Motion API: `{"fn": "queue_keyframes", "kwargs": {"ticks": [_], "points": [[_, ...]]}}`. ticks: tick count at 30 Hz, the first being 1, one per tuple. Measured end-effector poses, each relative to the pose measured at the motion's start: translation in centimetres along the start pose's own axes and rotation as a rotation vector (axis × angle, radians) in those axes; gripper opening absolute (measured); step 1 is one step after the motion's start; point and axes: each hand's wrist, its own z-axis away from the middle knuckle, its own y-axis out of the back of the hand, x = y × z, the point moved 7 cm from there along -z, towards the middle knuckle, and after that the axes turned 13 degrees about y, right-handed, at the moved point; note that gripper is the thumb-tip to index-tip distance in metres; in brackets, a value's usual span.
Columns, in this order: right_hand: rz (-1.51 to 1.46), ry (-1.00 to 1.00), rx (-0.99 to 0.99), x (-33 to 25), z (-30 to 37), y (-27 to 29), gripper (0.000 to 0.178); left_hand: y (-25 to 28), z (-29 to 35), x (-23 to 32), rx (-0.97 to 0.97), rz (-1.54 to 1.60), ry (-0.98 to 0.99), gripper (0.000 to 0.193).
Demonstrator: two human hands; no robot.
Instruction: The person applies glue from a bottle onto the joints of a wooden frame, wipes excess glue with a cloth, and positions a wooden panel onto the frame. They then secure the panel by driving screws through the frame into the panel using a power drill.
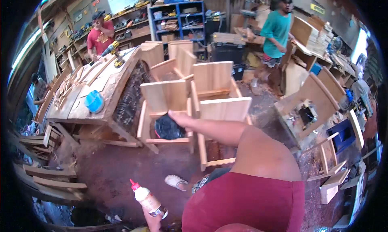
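Low in the picture, my left hand (152,222) is closed round a glue bottle (148,199) with a red nozzle, tilted up to the left. My right arm reaches across to the wooden chair frames, and my right hand (182,119) grips the edge of a black rounded thing (169,127); its kind is unclear. This black thing is over the seat opening of a pale wooden chair frame (163,95), and I cannot tell if it touches the frame. Right beside stands another chair frame (224,109) with a plain back board.
A worktable (76,100) at left carries wood pieces, a blue tub (94,101) and a cordless drill (117,56). One person (100,36) in red stands behind it; another person (277,34) in teal is at back right. Blue shelves (178,20) stand behind. Wooden parts (333,179) lie right.
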Motion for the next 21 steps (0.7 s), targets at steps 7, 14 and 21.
{"fn": "queue_keyframes", "kwargs": {"ticks": [7, 14, 21], "points": [[-0.273, 0.136, -0.109, 0.0, -23.2, -14.5, 0.016, 13.2, -12.8, 4.0, 0.117, 0.125, 0.146, 0.088], [0.678, 0.846, -0.164, -11.4, -39.2, -32.9, 0.026, 23.1, -20.4, 14.1, 0.139, 0.164, 0.064, 0.084], [1.423, 0.76, -0.496, -0.2, -53.4, -43.7, 0.017, 33.2, -31.9, 16.3, 0.033, 0.189, 0.11, 0.091]]}}
